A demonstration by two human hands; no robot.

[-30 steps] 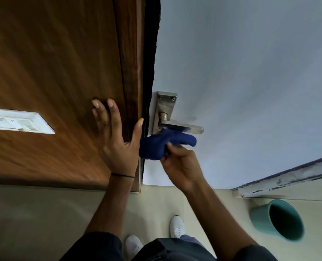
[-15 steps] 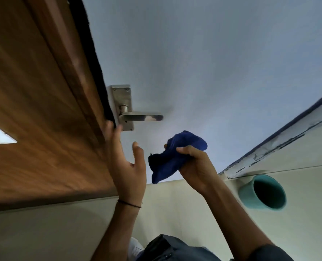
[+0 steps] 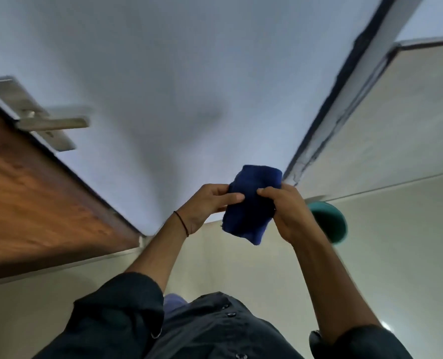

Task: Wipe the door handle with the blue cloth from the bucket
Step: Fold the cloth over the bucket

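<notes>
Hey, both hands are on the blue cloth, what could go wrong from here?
The blue cloth is held only along its sides by the left hand and right hand, so it might slip. The teal bucket stands on the floor behind the right hand; a careless step could knock it.

The cloth is held between the left hand and the right hand. Just right of the cloth, partly behind the right hand, is the bucket. The door handle is well to the cloth's left, higher up.

Folded blue cloth is held upright, well apart from blurred steel door handle.
</notes>
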